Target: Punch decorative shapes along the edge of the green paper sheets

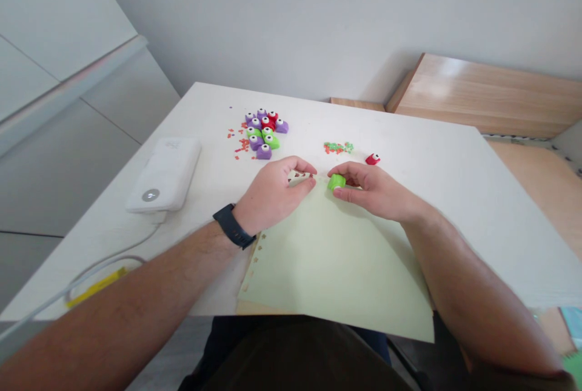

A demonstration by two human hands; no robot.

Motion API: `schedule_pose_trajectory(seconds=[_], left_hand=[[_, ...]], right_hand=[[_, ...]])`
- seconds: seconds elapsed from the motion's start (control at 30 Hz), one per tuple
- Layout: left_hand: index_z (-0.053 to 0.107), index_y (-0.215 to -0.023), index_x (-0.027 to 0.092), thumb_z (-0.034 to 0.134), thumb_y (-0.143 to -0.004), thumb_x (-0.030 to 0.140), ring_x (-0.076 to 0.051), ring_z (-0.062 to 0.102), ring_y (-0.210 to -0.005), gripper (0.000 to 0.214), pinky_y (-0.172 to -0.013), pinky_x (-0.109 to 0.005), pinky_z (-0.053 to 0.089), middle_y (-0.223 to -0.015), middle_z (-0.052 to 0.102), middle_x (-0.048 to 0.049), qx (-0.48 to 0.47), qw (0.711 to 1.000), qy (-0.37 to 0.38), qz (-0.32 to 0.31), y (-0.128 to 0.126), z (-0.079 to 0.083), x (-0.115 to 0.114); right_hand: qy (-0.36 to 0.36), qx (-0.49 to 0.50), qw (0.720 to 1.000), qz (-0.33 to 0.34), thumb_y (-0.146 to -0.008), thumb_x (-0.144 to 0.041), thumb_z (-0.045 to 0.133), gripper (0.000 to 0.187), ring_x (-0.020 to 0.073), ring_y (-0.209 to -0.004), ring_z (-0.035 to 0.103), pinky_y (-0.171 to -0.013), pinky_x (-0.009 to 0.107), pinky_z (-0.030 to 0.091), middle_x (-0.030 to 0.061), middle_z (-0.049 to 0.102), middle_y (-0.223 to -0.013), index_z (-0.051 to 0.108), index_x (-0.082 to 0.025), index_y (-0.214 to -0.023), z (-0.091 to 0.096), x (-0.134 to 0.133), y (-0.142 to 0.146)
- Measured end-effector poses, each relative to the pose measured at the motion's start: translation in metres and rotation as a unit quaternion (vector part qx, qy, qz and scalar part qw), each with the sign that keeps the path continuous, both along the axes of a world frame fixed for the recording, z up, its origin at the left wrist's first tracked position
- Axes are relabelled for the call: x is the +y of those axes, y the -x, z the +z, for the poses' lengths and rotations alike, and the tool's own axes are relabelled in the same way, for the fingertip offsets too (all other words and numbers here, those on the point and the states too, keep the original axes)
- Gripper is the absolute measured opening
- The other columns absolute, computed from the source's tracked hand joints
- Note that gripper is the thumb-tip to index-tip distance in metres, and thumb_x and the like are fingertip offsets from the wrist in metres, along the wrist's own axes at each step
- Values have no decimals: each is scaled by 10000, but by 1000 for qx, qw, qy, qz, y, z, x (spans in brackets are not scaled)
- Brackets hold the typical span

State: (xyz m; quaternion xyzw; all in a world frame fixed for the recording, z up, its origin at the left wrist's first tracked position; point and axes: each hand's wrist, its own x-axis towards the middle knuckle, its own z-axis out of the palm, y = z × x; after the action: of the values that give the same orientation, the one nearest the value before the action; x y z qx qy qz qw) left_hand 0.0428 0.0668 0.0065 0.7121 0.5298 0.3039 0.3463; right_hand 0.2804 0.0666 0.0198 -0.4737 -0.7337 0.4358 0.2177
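A pale green sheet of paper (336, 264) lies in front of me, overhanging the table's near edge. Small shaped holes run down its left margin, and more show beside my left hand. My left hand (284, 188) has thumb and forefinger brought together at the sheet's far edge, pinching it. Between the thumb and fingers of my right hand (370, 188) is a bright green craft punch (336, 182), at the far edge of the paper. Beyond that hand a red craft punch (373, 159) lies alone.
Several purple, red and green craft punches (264, 130) stand grouped at the back left, with orange-red paper bits (244, 145) beside them. Green and red bits (339, 148) form a small pile. A white power bank (166, 173) with a cable (122, 251) lies left, near a yellow object (97, 287).
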Motion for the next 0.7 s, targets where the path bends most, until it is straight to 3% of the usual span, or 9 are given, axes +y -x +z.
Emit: schedule_pose_trajectory(seconds=[0.7], left_hand=[[730, -1048, 216, 649, -869, 379, -234, 678, -1025, 255, -953, -357, 495, -1088, 763, -28, 5, 999, 7, -31, 1, -1, 3]], right_hand=[[-30, -18, 999, -20, -855, -265, 666, 190, 184, -820, 608, -773, 333, 477, 17, 694, -906, 666, -219, -1040, -9, -2, 9]])
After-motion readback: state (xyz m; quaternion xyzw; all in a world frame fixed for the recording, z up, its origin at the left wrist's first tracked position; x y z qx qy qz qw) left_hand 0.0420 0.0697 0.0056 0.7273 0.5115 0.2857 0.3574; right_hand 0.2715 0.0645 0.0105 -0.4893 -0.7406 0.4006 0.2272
